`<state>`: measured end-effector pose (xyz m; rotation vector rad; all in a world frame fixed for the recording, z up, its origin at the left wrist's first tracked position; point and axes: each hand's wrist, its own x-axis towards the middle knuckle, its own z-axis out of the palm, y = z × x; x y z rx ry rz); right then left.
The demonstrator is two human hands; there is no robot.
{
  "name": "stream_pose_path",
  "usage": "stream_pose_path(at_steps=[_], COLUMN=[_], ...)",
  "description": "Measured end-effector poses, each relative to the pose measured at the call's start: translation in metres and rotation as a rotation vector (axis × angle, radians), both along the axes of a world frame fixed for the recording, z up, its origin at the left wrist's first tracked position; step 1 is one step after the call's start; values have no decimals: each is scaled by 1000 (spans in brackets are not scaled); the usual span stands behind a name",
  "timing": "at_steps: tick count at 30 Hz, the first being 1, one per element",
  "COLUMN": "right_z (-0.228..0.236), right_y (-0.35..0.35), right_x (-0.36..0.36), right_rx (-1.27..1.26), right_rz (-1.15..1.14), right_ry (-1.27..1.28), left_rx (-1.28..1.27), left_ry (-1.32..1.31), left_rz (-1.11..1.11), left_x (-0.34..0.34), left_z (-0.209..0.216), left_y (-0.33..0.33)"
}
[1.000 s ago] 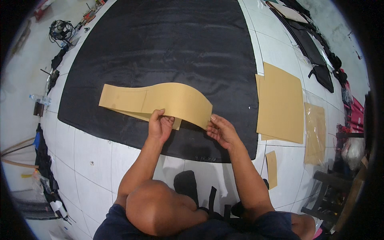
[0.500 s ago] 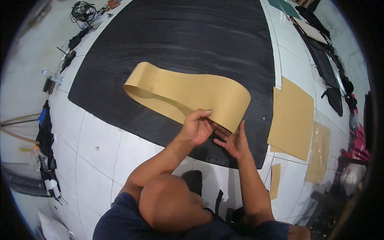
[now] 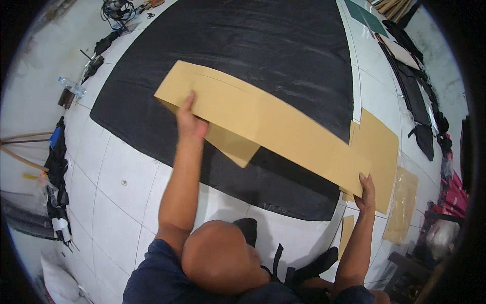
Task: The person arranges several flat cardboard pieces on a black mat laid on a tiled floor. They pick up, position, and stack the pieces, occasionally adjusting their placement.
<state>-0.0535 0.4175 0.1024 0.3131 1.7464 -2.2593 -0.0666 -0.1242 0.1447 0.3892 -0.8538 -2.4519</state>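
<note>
A long tan strip of stiff paper or thin card point(image 3: 263, 114) stretches across in front of me, folded back under itself at its left part. Near that left bend my left hand point(image 3: 191, 121) grips its lower edge, thumb on the upper face and fingers hidden beneath. My right hand point(image 3: 366, 195) pinches the right end, thumb on top. The folded-under end shows as a pointed corner below the strip, beside my left wrist. All of it is above a large black sheet of material point(image 3: 283, 55) spread on the floor, with small pale marks near its front edge.
Larger tan sheets point(image 3: 379, 157) lie on the white tiled floor point(image 3: 121, 202) to the right, near a plastic-wrapped tan sheet point(image 3: 402, 202) and a narrow tan piece point(image 3: 346, 235). At left are a plastic bottle point(image 3: 72, 86) and black scraps point(image 3: 56, 177). A green mat point(image 3: 367, 17) lies far right.
The looped strip has been opened out, its right end drawn right and nearer to me. My left hand has shifted left along it; my right hand has moved right and now pinches the end.
</note>
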Motion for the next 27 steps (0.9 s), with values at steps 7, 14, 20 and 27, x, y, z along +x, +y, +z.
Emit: stream_pose_path(at_steps=[7, 14, 20, 27], right_z=[-69, -90, -79, -94], right_y=[62, 32, 28, 16], right_x=[53, 52, 53, 56], right_rx=[128, 358, 558, 671], right_rz=[-130, -99, -95, -33], right_ry=[-287, -247, -226, -227], left_rx=[-382, -827, -908, -1490], left_ry=[90, -48, -614, -1273], left_rz=[165, 469, 568, 451], left_x=[-7, 39, 65, 93], left_z=[32, 67, -72, -172], left_y=[-155, -307, -249, -286])
